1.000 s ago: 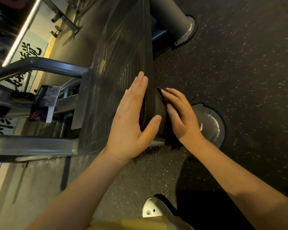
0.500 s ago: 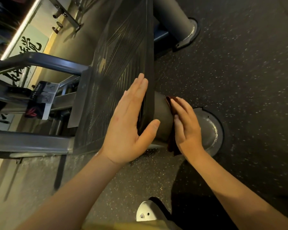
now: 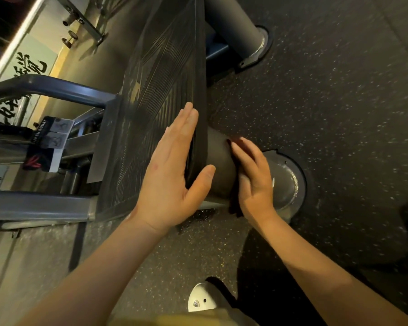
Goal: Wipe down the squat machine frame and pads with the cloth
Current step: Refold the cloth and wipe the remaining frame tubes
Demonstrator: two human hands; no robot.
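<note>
Under right hand (image 3: 254,177): cloth (image 3: 233,201), pressed on leg (image 3: 218,165).

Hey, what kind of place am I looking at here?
Most likely a gym: a speckled rubber floor, a ribbed footplate on a steel machine frame, and a label that seems to read SUPER SQUAT.

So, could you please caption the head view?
Wiping the grey leg tube: right hand presses dark cloth, left hand braces the footplate.

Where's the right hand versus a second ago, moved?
Yes. The right hand, with the cloth, slid along the tube, away from the footplate toward the floor flange.
</note>
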